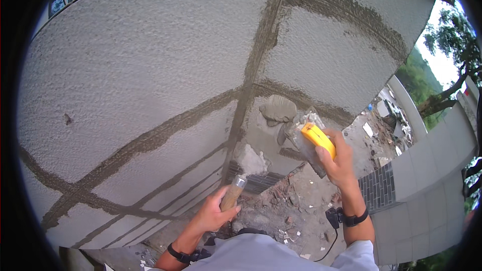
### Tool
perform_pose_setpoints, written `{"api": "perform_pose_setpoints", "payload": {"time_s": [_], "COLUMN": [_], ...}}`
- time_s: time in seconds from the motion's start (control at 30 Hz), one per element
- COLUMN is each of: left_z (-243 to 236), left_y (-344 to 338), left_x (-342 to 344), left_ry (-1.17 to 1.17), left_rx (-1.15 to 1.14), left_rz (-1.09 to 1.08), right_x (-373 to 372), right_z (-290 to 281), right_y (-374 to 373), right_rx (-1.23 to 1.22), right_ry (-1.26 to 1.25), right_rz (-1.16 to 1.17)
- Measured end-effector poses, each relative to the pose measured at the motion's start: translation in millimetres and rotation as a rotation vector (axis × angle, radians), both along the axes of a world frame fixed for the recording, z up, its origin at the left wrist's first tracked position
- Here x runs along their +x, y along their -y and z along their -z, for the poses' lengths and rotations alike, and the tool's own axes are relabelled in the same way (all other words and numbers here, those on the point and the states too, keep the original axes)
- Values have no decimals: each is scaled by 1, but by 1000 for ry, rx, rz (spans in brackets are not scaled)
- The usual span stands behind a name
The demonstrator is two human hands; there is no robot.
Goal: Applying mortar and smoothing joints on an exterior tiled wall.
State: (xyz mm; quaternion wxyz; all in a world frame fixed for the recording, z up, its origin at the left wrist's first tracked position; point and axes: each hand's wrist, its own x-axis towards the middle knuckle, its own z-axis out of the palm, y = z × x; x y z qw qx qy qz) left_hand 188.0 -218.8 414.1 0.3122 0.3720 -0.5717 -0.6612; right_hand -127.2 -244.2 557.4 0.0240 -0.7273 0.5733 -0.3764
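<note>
My left hand is closed round the wooden handle of a trowel, which has a metal collar at its top. Pale wet mortar shows just beyond the collar and covers what may be its blade. My right hand grips the yellow handle of a plastering trowel. Mortar clings to that trowel's grey plate, which is tilted close to the wall. A thick lump of mortar sticks to the wall left of the plate, below a brown horizontal strip.
Rough white wall panels with brown mortar strips between them fill the left and top. Rubble covers the ground below. Dark brickwork and a low grey wall stand at right, with a tree behind.
</note>
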Motion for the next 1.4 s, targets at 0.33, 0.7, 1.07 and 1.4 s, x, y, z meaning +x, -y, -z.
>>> {"api": "perform_pose_setpoints", "payload": {"time_s": [0.33, 0.7, 1.07, 1.4], "left_z": [-4, -2, 14, 43], "left_y": [3, -18, -43, -38], "left_x": [-64, -19, 7, 27], "left_ry": [260, -86, 20, 175], "left_rx": [-509, -110, -14, -58], "left_rz": [-246, -246, -273, -232], "right_x": [3, 4, 97, 94], "right_z": [-21, -99, -144, -153], "right_y": [13, 70, 204, 170], "right_rx": [51, 86, -229, -165], "right_ry": [-332, 996, 1142, 667], "right_rz": [91, -567, -601, -406]}}
